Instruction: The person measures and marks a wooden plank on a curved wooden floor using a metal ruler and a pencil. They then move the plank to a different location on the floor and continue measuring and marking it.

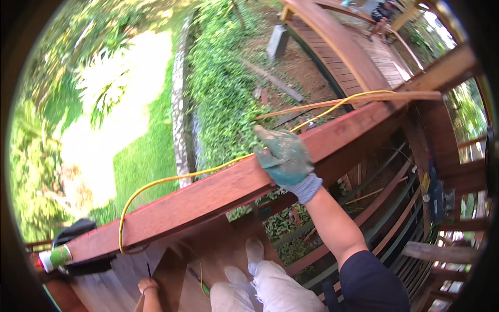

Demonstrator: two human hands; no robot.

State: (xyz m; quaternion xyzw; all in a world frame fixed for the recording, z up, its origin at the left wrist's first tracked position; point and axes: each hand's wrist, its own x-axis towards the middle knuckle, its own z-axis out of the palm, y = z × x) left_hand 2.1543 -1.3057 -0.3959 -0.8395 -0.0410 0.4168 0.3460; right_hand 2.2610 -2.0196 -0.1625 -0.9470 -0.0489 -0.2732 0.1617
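Holding green-gloved, grey-cuffed right hand at long reddish-brown timber rail, spanning near left to far right.
Cannot tell if clamped on that or on thin yellow cable lying along it; cannot tell with bare left hand, near left. Looking already in place along rail; judging by gaps between brown wooden slats, right, perhaps unfinished there.

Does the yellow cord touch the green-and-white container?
Apart: the head view shows reddish wooden rail between the yellow cord and the green-and-white container.
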